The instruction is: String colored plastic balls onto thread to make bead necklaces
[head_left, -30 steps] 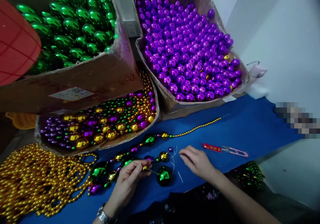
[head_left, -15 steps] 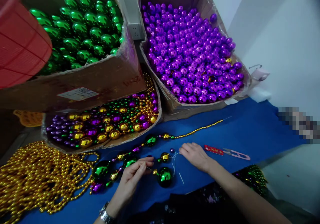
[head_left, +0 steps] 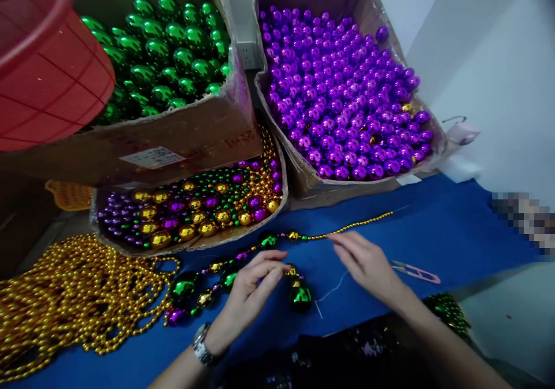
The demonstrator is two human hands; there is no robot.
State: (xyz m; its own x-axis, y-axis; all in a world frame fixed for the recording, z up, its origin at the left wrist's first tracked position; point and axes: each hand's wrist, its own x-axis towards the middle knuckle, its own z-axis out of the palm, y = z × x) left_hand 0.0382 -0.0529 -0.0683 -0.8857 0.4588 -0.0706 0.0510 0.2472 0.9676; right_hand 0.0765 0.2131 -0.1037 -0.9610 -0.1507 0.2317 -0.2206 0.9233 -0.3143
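Observation:
My left hand (head_left: 260, 282), with a metal watch (head_left: 202, 345) on its wrist, pinches the end of a bead necklace (head_left: 203, 299) strung in green, gold and purple. Close to those fingertips, a large green bead (head_left: 300, 296) hangs below small gold beads. My right hand (head_left: 368, 265) is over the blue cloth, fingers stretched left and apart, with nothing visible in them. Its fingertips are near the thin gold bead strand (head_left: 359, 223). A white thread (head_left: 333, 288) runs from below this hand towards a short white stick (head_left: 319, 309).
Pink thread snips (head_left: 418, 272) lie right of my right hand on the blue cloth (head_left: 451, 221). Behind stand boxes of purple beads (head_left: 338, 94), green beads (head_left: 158, 48) and mixed beads (head_left: 191, 215). Gold bead strands (head_left: 87, 296) are heaped left, below a red basket (head_left: 52, 77).
My left hand has drawn the necklace end and large green bead together. My right hand has moved away from the beads, its fingers now apart, and covers the red part beside the snips. The view has shifted.

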